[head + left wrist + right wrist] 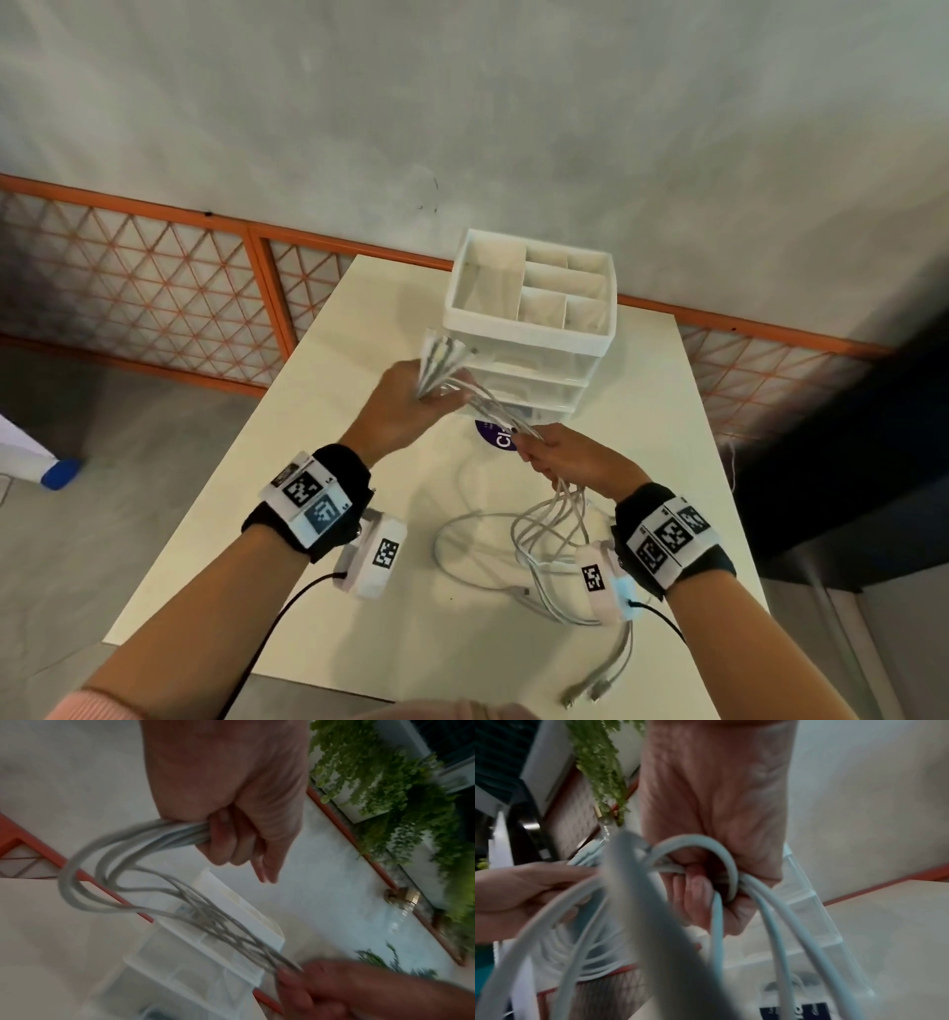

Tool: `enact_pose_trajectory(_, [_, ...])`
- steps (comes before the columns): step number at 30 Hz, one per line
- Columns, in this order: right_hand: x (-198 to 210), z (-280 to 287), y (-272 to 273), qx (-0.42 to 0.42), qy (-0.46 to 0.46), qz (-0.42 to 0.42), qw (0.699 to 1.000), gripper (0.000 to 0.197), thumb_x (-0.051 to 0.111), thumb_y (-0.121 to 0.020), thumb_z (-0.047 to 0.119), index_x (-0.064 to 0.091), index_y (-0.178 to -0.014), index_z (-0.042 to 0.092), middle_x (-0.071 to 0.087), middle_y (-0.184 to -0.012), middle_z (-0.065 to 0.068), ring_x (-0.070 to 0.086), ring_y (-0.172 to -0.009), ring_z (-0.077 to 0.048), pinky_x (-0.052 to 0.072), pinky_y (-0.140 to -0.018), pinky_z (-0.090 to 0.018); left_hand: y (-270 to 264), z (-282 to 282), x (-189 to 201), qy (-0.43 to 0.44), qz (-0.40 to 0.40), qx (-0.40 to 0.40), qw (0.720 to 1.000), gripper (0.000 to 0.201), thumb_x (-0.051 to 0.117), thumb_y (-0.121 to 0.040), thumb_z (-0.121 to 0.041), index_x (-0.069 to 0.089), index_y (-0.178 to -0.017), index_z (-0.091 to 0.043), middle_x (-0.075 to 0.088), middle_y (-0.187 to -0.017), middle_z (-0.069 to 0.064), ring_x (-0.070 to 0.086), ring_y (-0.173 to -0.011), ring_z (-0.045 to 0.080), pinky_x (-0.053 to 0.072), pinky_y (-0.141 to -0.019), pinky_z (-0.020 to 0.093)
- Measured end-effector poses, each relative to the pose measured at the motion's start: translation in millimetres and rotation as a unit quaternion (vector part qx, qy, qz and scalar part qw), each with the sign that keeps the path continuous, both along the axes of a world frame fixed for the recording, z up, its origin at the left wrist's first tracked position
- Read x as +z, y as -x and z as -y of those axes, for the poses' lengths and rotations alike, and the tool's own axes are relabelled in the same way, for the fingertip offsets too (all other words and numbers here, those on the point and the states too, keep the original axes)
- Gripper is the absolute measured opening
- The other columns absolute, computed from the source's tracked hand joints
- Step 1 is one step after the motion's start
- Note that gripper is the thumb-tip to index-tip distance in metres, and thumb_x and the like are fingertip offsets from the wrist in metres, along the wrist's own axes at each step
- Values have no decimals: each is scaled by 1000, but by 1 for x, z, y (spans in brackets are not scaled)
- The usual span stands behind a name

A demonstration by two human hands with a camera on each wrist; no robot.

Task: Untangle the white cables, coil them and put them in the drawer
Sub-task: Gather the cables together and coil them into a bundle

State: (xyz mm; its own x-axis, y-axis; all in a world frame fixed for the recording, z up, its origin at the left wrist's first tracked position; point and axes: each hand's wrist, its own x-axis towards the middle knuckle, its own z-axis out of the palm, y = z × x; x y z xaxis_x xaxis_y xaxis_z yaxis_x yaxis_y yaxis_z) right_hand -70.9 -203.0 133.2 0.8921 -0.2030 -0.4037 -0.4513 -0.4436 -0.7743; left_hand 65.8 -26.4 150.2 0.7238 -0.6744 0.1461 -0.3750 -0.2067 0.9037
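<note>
Left grip: left hand (pixel 405 406) fisted round the gathered loops of white cables (pixel 482 406), above the tabletop (pixel 318 514).
Right grip: right hand (pixel 560 457) pinching the strands nearer.
Tails: trailing loose on the tabletop.
Advice: feed slack evenly; keep loops equal before reaching the drawer (pixel 529 388).

wall (pixel 462 103): grey | railing (pixel 154 288): orange lattice | table (pixel 359 591): cream

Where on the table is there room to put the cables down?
The table is bare left of the drawer box and under the left hand. It is crowded under the right hand, where loose cables lie.
</note>
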Motion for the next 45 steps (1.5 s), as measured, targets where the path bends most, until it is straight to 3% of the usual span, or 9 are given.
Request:
enact_pose_trajectory(3, [10,-12,-12,61,35,-23,997,35,41,-98,41,48,-71,20,42,-64,5,35,-53,-9,32,-53,-19,20,11,-5,27,44,-48,997,21,58,-91,-22,68,-105,-11,70,-104,8,64,-91,12,47,-80,23])
enact_pose_trajectory(5, [21,-20,-17,90,28,-12,996,34,41,-98,41,49,-72,20,43,-65,6,36,-54,-8,32,-53,-20,26,17,-9,24,68,-64,995,13,54,-92,-15,57,-98,-27,61,-107,14,61,-97,20,44,-84,22])
enact_pose_trajectory(10, [38,-19,-14,103,-34,60,992,29,48,-97,35,53,-72,23,48,-65,-2,37,-54,-7,33,-53,-19,20,18,-10,-97,-55,-85,990,30,47,-98,-26,67,-84,-8,65,-83,8,57,-77,17,42,-78,30])
enact_pose_trajectory(13, [34,-15,-9,78,-48,83,992,20,55,-94,30,60,-77,21,54,-67,1,45,-56,-5,38,-56,-16,18,18,-1,-153,-56,-71,984,40,48,-97,-31,52,-62,-11,50,-61,3,44,-58,16,35,-62,30])
enact_pose_trajectory(18, [23,2,-4,-83,23,158,984,33,60,-86,45,60,-97,14,63,-99,-5,58,-82,-7,43,-72,-18,12,17,18,-62,-24,18,998,49,50,-97,-29,34,-52,-20,33,-50,-3,32,-49,12,26,-54,31])
enact_pose_trajectory(23, [21,2,-2,-169,7,267,949,28,64,-86,37,55,-92,12,60,-87,0,55,-74,-7,46,-64,-17,2,19,39,-17,52,55,997,49,48,-98,-25,32,-52,-21,34,-48,-5,34,-47,8,29,-45,16])
enact_pose_trajectory(33, [37,7,-6,-153,-60,299,940,17,63,-87,7,70,-98,-4,63,-81,-4,61,-64,-4,51,-62,-20,-4,14,53,32,111,77,990,48,45,-99,-26,30,-55,-17,32,-49,-3,32,-48,12,29,-46,17])
enact_pose_trajectory(41, [53,1,1,-54,-101,243,963,23,58,-91,11,59,-106,-6,70,-100,-8,67,-98,-10,49,-88,-20,-2,15,72,87,110,79,987,51,46,-99,-23,27,-52,-21,26,-46,-6,33,-39,5,26,-44,17])
enact_pose_trajectory(45, [63,-8,-4,-48,-114,256,959,29,62,-87,1,50,-113,-5,67,-94,-5,70,-80,-10,53,-70,-23,3,18,78,88,91,66,990,53,45,-99,-29,26,-50,-23,30,-36,-7,31,-37,7,21,-44,20])
